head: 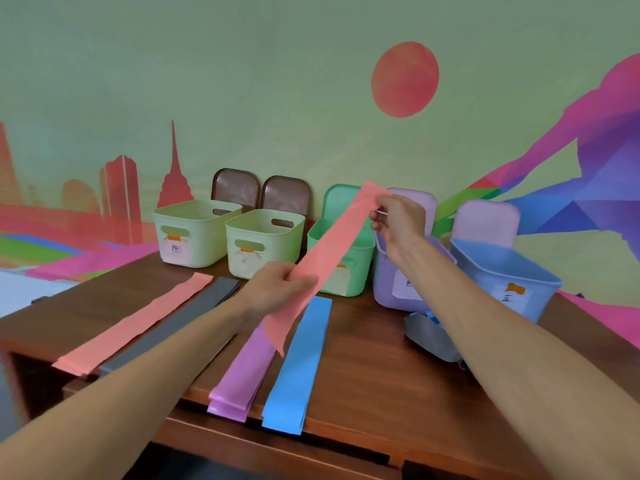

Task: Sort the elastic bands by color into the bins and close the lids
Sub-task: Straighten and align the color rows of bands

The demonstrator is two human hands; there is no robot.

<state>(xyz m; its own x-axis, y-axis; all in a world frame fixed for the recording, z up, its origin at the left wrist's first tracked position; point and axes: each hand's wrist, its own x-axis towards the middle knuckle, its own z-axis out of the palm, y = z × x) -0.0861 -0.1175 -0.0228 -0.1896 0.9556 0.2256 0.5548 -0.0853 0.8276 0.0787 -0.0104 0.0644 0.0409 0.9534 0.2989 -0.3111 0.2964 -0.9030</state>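
Holding one salmon band (325, 258) taut above the table (363, 358): left hand (277, 289) grips its lower part, right hand (398, 220) pinches its top end, hands apart. Unsorted on the table: second salmon band (131, 327), grey band (166, 330), purple bands (242, 368), blue bands (298, 362). Five bins (194, 237) stand open, lids (285, 195) propped behind; sorting appears barely begun.

Looks like a classroom or activity room.
Shows a green wall (277, 64) painted with a bright mural (121, 188) of a red skyline, a sun and coloured ribbons; holds a wooden desk (363, 358) against it, with pastel bins (266, 237), handwritten labels (176, 249), lids (235, 187) propped behind.
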